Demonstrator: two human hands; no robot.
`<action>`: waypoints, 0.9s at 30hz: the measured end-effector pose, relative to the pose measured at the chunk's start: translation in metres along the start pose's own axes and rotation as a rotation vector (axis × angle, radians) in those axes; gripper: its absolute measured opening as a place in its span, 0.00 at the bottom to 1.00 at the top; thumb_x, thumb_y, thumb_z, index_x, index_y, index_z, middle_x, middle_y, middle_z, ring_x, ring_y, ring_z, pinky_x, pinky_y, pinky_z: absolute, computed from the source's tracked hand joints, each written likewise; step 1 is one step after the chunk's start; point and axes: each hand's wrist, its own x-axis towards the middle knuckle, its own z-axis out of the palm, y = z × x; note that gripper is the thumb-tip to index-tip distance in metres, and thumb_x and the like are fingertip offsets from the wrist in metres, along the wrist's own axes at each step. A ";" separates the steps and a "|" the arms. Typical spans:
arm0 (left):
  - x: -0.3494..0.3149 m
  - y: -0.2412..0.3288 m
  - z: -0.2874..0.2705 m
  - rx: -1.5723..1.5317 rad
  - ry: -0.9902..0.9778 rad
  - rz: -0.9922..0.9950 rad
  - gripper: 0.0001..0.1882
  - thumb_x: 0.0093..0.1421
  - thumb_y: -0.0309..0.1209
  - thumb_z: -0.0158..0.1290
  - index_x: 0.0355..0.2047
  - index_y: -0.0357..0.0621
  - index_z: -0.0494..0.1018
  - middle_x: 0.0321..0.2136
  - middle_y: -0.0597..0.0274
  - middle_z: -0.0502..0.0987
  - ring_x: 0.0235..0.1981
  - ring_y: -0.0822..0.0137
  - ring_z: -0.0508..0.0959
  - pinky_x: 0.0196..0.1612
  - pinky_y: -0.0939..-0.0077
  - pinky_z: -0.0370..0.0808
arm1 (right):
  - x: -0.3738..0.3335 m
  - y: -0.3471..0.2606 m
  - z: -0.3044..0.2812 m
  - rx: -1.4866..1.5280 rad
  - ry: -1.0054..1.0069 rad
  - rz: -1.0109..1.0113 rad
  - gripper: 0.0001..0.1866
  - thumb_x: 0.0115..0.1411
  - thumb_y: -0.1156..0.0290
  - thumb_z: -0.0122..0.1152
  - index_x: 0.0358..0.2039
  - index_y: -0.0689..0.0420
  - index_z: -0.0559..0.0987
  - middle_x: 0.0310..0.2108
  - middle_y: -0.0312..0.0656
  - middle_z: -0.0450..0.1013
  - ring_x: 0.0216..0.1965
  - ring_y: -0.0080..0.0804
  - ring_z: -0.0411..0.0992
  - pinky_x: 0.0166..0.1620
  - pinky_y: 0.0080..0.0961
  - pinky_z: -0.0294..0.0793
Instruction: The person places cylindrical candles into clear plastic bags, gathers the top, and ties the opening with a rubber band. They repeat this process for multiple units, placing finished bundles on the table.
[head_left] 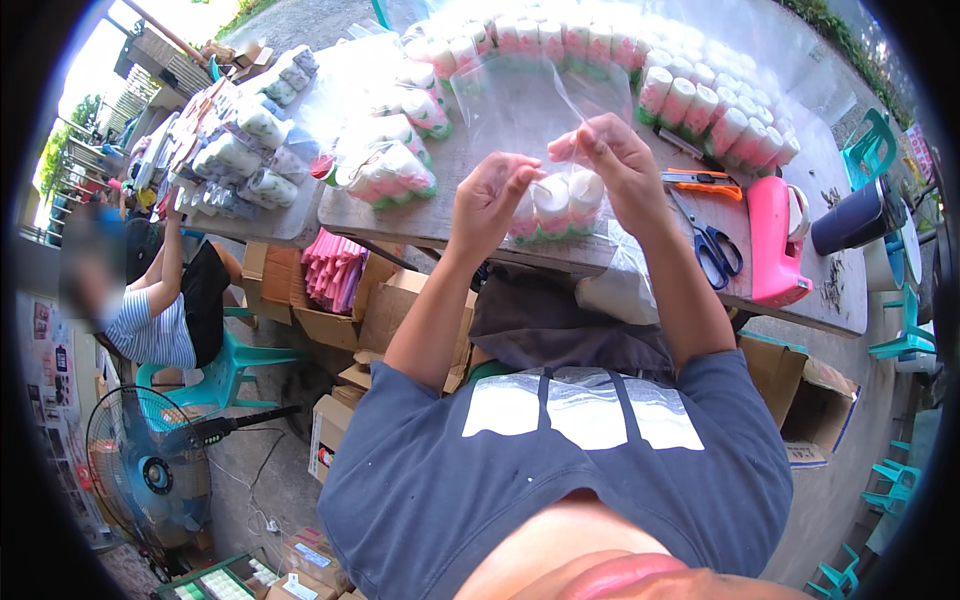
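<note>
My left hand (490,205) pinches the edge of a clear plastic bag (510,95) with thumb and fingertips. On its other side, my right hand (622,170) pinches the same film, fingers curled. Between and just below my hands, several white cylinders (552,203) with pink and green lower parts stand close together at the table's near edge, seemingly inside clear film. Similar packed cylinders (395,170) lie left of my left hand. More cylinders (680,100) stand in rows beyond my right hand. A loose piece of clear film (625,270) hangs off the edge below my right wrist.
On the table's (835,290) right lie an orange cutter knife (703,183), dark-blue-handled scissors (715,252), a pink tape dispenser (775,245) and a dark tumbler (850,220). A co-worker (165,320) sits at left by stacked packs (235,150). A fan (152,475) and cardboard boxes (810,405) stand below.
</note>
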 end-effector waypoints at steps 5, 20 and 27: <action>0.003 -0.010 0.014 0.119 0.117 0.103 0.15 0.71 0.39 0.50 0.44 0.37 0.75 0.30 0.60 0.80 0.33 0.72 0.79 0.40 0.77 0.75 | -0.004 -0.009 0.014 -0.129 0.127 -0.006 0.16 0.63 0.66 0.66 0.46 0.61 0.73 0.33 0.37 0.75 0.37 0.19 0.72 0.41 0.19 0.72; 0.019 0.033 0.031 0.508 -0.325 0.183 0.27 0.46 0.44 0.68 0.41 0.39 0.76 0.39 0.51 0.79 0.42 0.48 0.79 0.50 0.56 0.74 | 0.002 -0.043 0.026 -0.987 -0.085 -0.241 0.25 0.53 0.55 0.74 0.43 0.60 0.80 0.50 0.45 0.71 0.52 0.37 0.69 0.52 0.35 0.70; 0.026 0.022 0.031 0.616 -0.206 0.174 0.26 0.47 0.47 0.67 0.39 0.43 0.76 0.33 0.51 0.79 0.39 0.50 0.79 0.47 0.58 0.72 | 0.015 -0.076 0.024 -0.845 -0.162 0.084 0.20 0.57 0.58 0.71 0.37 0.62 0.78 0.29 0.40 0.75 0.31 0.28 0.74 0.37 0.29 0.74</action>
